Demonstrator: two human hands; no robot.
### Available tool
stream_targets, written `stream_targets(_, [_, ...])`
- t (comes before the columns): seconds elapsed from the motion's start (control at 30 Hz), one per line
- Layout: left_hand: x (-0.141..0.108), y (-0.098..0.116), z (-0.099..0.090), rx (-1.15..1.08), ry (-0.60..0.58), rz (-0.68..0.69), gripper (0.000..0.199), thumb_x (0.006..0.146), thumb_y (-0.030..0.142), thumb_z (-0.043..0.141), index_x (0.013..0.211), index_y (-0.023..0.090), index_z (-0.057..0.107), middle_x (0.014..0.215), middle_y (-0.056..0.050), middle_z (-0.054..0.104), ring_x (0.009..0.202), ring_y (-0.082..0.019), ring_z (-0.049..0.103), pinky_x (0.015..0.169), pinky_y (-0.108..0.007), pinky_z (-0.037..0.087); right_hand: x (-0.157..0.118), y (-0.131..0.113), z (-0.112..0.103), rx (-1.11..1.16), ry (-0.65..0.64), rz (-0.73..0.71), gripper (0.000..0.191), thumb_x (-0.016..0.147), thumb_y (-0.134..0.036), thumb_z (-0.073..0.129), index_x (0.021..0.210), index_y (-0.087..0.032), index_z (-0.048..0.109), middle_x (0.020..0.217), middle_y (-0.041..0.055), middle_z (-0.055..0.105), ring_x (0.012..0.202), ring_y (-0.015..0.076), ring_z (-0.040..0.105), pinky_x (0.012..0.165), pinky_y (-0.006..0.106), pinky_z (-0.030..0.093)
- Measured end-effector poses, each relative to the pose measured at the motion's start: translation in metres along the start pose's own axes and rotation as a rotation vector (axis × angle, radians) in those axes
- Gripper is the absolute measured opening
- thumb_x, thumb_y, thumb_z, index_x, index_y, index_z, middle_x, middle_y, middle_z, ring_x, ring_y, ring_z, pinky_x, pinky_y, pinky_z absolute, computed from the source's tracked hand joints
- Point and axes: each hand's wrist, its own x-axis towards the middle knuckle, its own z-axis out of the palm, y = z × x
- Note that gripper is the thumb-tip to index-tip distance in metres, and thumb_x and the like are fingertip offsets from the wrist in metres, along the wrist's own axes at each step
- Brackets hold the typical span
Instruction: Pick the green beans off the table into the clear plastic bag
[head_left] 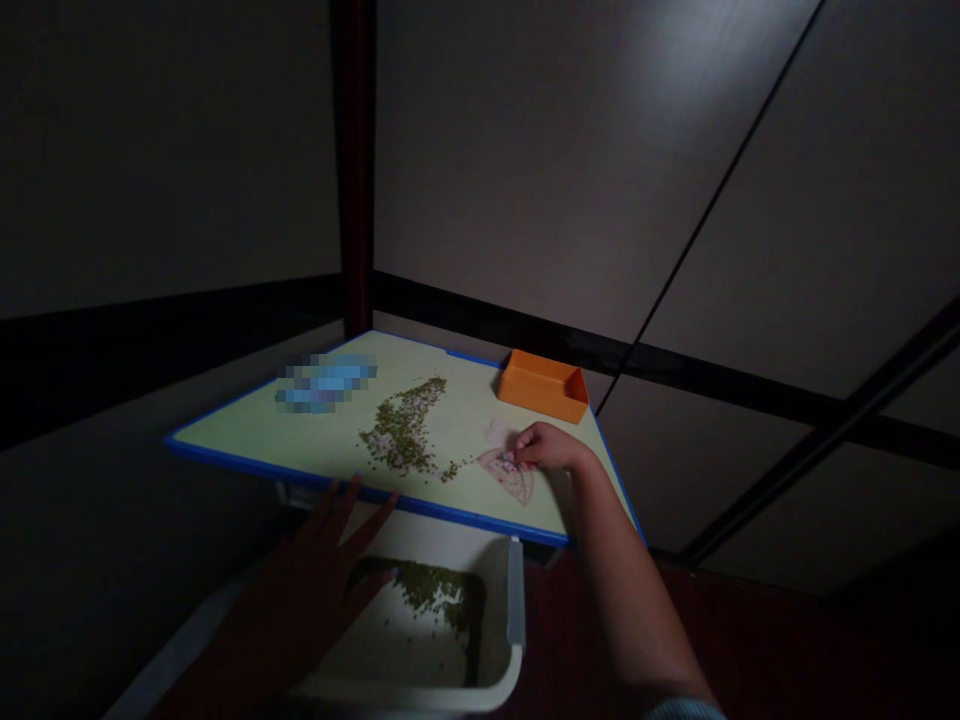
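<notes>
Toward right side of table [472,395], right hand [546,447] at pink fan-shaped piece [514,480], fingertips bunched; whether pinching it, cannot tell. Left hand [319,555] spread, gripping nothing visible, at near edge above white bin [501,685]. Beyond: green grains [405,432] mid-table, orange tray [541,399] far right. Progress hard to judge: more grains in bin, many loose on table.

Free tabletop [471,395] between green pile [405,435] and orange tray [541,397], right grip [549,447] an obstacle on the near side.
</notes>
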Motion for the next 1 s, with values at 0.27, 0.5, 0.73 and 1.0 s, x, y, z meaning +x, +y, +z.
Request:
stream_targets(0.27, [-0.001, 0.0, -0.003, 0.007, -0.025, 0.014, 0.065, 0.086, 0.058, 0.048, 0.145, 0.032, 0.041, 0.157, -0.017, 0.033, 0.143, -0.041, 0.032, 0.097, -0.056, 0.049, 0.0, 0.011, -0.007, -0.068, 0.052, 0.005, 0.021, 0.069, -0.032, 0.065, 0.057, -0.015, 0.065, 0.047, -0.0047, 0.053, 0.047, 0.0079, 0.041, 0.055, 0.024, 0.031])
stream_targets(0.5, [-0.002, 0.001, 0.001, -0.018, -0.014, 0.002, 0.062, 0.088, 0.055, 0.048, 0.145, 0.033, 0.04, 0.158, -0.014, 0.032, 0.144, -0.04, 0.03, 0.1, -0.055, 0.047, 0.0, 0.011, -0.009, -0.074, 0.15, 0.058, 0.013, 0.067, -0.023, 0.063, 0.058, -0.013, 0.066, 0.048, -0.0034, 0.056, 0.048, 0.0085, 0.044, 0.054, 0.023, 0.033])
stream_targets(0.73, [-0.003, 0.0, 0.004, 0.03, 0.07, 0.032, 0.061, 0.087, 0.053, 0.049, 0.145, 0.034, 0.041, 0.156, -0.013, 0.037, 0.143, -0.038, 0.034, 0.098, -0.052, 0.048, 0.003, 0.01, -0.005, -0.121, 0.246, 0.095, 0.011, 0.068, -0.015, 0.062, 0.057, -0.013, 0.064, 0.046, -0.0045, 0.053, 0.047, 0.0078, 0.044, 0.051, 0.022, 0.031])
stream_targets(1.0, [-0.003, 0.0, 0.006, 0.023, 0.062, 0.014, 0.063, 0.088, 0.054, 0.048, 0.147, 0.035, 0.036, 0.158, -0.012, 0.033, 0.144, -0.038, 0.032, 0.096, -0.052, 0.049, 0.02, 0.014, 0.01, -0.259, 0.44, -0.093, 0.019, 0.069, -0.018, 0.075, 0.056, -0.013, 0.062, 0.064, -0.0012, 0.053, 0.061, 0.0106, 0.047, 0.059, 0.024, 0.034])
